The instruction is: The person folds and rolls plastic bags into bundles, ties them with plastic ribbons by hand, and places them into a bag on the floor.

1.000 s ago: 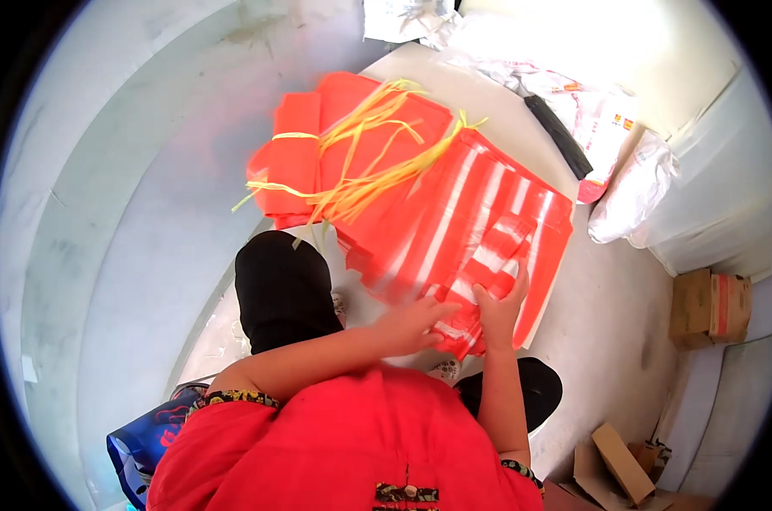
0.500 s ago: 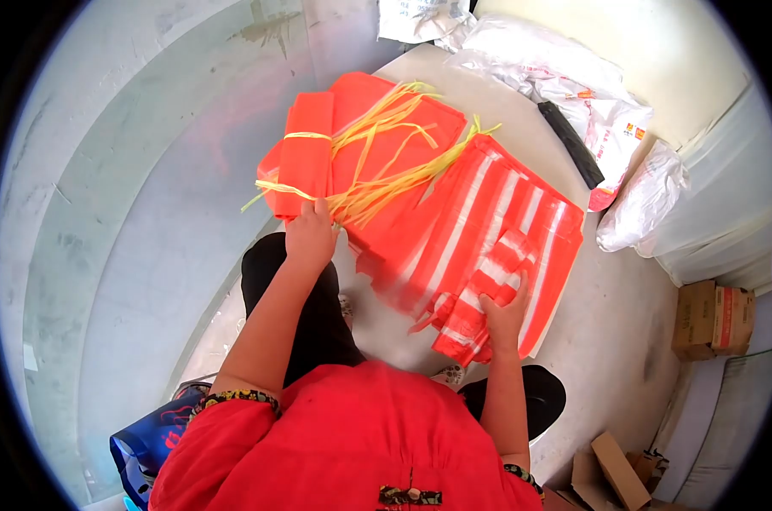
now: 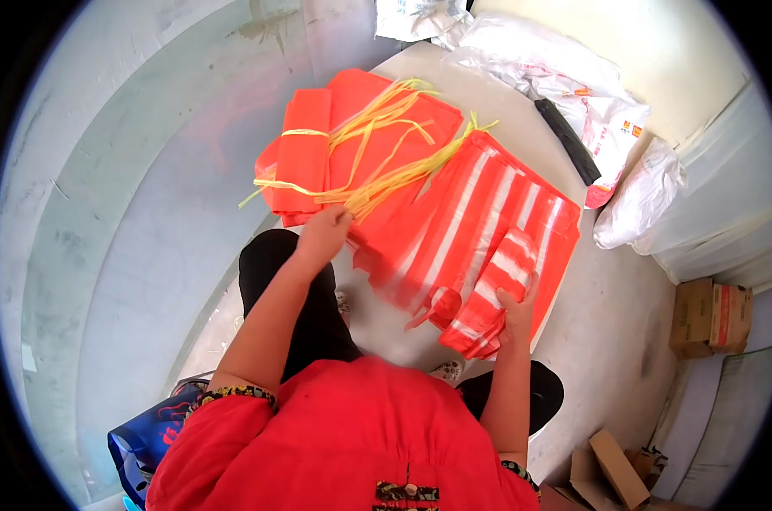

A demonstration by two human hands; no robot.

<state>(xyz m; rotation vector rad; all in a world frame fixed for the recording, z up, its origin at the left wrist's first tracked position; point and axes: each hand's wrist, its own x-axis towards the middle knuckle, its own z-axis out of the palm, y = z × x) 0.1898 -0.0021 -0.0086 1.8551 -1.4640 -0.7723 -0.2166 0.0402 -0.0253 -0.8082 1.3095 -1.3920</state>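
Note:
Orange sheets with white stripes [image 3: 485,192] lie in a flat stack in front of me. My right hand [image 3: 515,313] is closed around the side of a folded orange-and-white striped bundle [image 3: 512,255] on top of them. Farther left is plain orange folded material [image 3: 360,94], with a narrow folded orange bundle [image 3: 306,153] tied by yellow bands on it. Loose yellow strips [image 3: 394,189] spread across the orange material. My left hand [image 3: 324,235] reaches the strips' near ends, its fingertips pinched together there.
The pile rests on a pale surface [image 3: 420,64]. White plastic sacks [image 3: 548,60] and a dark bar [image 3: 568,140] lie at its far right. Cardboard boxes [image 3: 711,317] stand on the right, with open cardboard [image 3: 616,468] below. A blue bag [image 3: 143,434] is at lower left.
My left hand has moved right, from the edge of the tied orange bundle to the ends of the yellow strips. My right hand and the striped bundle have shifted slightly right.

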